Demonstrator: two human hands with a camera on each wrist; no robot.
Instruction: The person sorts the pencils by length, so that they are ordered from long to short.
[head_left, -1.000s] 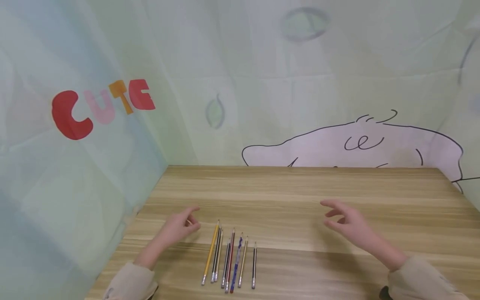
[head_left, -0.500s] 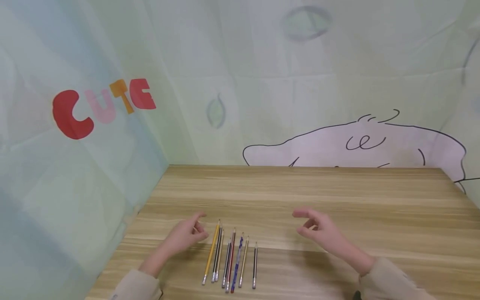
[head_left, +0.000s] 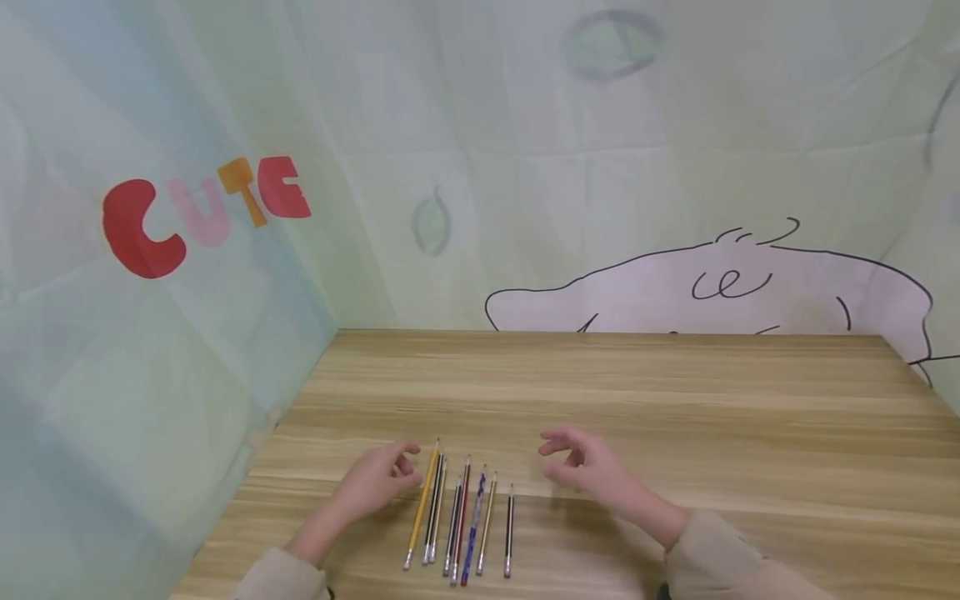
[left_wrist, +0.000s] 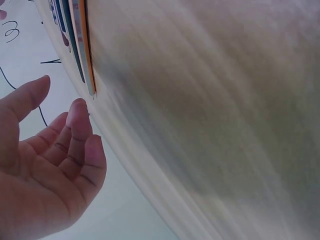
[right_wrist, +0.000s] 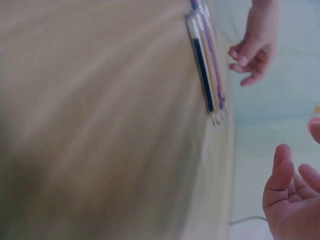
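Several pencils lie side by side on the wooden table, points away from me and erasers toward me. At the left end is a yellow pencil (head_left: 422, 508); a blue patterned pencil (head_left: 474, 525) and a gold one (head_left: 487, 525) lie farther right. A black pencil (head_left: 509, 532) sits a little apart at the right end. My left hand (head_left: 375, 479) is just left of the yellow pencil, its fingers loosely bent and holding nothing. My right hand (head_left: 596, 475) hovers to the right of the black pencil, fingers loosely curved around air. In the right wrist view the black pencil (right_wrist: 202, 70) is nearest.
The wooden table (head_left: 675, 392) reaches back to a pale green cloth backdrop (head_left: 525, 192) with a cartoon outline drawing. Coloured letters spelling CUTE (head_left: 146, 229) decorate the left cloth wall, which runs along the table's left edge.
My right hand has moved left across the table toward the pencils. My left hand has shifted slightly right and nearer to me, up to the yellow pencil. The pencils have stayed put.
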